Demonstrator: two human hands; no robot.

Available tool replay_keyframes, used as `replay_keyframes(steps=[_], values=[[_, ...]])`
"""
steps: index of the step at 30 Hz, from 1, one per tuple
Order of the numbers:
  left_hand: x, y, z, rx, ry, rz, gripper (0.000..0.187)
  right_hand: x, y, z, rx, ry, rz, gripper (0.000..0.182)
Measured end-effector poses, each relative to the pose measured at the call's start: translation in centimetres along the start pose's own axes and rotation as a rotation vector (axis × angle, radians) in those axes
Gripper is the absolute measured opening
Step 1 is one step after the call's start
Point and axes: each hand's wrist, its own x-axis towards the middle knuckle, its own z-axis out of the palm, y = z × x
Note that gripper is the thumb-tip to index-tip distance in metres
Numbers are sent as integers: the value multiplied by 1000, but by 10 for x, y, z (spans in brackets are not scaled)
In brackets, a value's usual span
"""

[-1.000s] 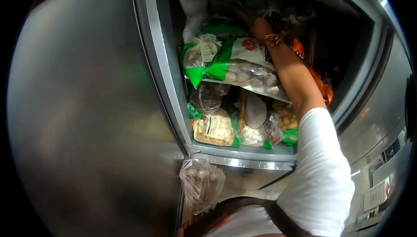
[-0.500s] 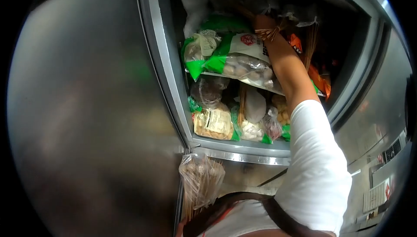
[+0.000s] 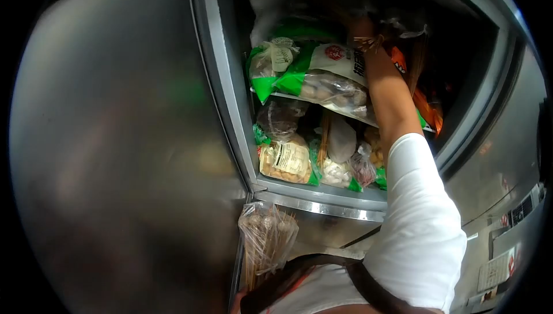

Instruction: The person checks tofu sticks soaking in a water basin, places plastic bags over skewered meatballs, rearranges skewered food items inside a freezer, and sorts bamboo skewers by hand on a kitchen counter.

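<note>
My right arm reaches over the upper shelf of a steel freezer, and my right hand [image 3: 360,28] is deep in its dark back part. Shadow hides the fingers, so what they touch cannot be made out. Thin skewer ends [image 3: 370,43] show at the wrist. Just left of the forearm lies a large green and white plastic bag [image 3: 334,72] of brownish round pieces. An orange packet [image 3: 427,109] is to its right. Low in the view, a clear bag of skewered food [image 3: 268,227] hangs beside my body; my left hand is not visible.
A broad steel door [image 3: 127,141] stands at the left. Bagged foods fill the lower shelf, among them a labelled bag of tan pieces [image 3: 285,161] and a bag of white pieces [image 3: 337,173]. The metal freezer sill [image 3: 322,206] runs below them.
The view has shifted slightly, so the freezer's contents appear a little further right. My right hand stays at the back of the upper shelf, now in deeper shadow.
</note>
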Motion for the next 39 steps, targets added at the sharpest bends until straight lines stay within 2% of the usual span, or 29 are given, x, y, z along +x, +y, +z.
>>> replay_keyframes(steps=[1,2,3,5,7,11,12,13,14,15,17,18,20,22,23,25,26,28,31,34,35,39], values=[[-1,-1,2,0,1,1,36,2,-1,0,107,-108,165,51],[0,-2,4,0,4,1,36,4,5,14,108,-112,158,51],[-1,-4,7,0,3,4,36,3,10,30,-97,37,-15,50],[3,-15,10,-3,-1,3,35,-3,-1,21,-306,190,-192,50],[7,-24,12,-4,-13,-1,35,-16,-17,1,-71,0,-69,42],[15,-33,11,-27,-66,-10,35,-10,0,12,2,-131,61,42],[15,-36,8,-121,-112,-48,35,-13,-11,8,-26,-139,85,42],[20,-39,8,-346,-154,-151,35,-11,-19,6,-50,-145,102,41],[24,-42,16,-826,-58,-390,31,-10,-26,4,-49,-146,95,41],[23,-37,17,-833,-56,-388,31,-8,-31,5,-54,-173,105,40],[18,-31,17,-568,-44,-262,30,-12,-39,-2,-61,-202,115,40],[15,-30,16,-359,-34,-174,29,-20,-42,-11,-88,-298,-64,38],[10,-26,15,-73,21,-38,28,-27,-50,-28,-115,-405,-238,36],[9,-21,15,28,60,27,27,-27,-62,-40,306,-732,294,27],[9,-19,13,59,72,51,26,-30,-66,-45,301,-735,299,27],[8,-16,10,98,87,84,25,-42,-73,-54,632,-676,393,16],[6,-15,9,115,90,101,24,-49,-76,-61,627,-673,398,16],[8,-11,5,151,102,133,23,-67,-83,-77,875,-558,500,11],[12,-12,0,201,122,183,21,-80,-82,-85,954,-499,492,9],[15,-26,-1,312,124,216,19,-86,-77,-89,1077,-524,495,9],[21,-44,-2,498,114,175,19,-86,-75,-90,1146,-551,526,9],[11,-16,-2,386,162,220,18,-75,-67,-102,1373,-582,682,8]])
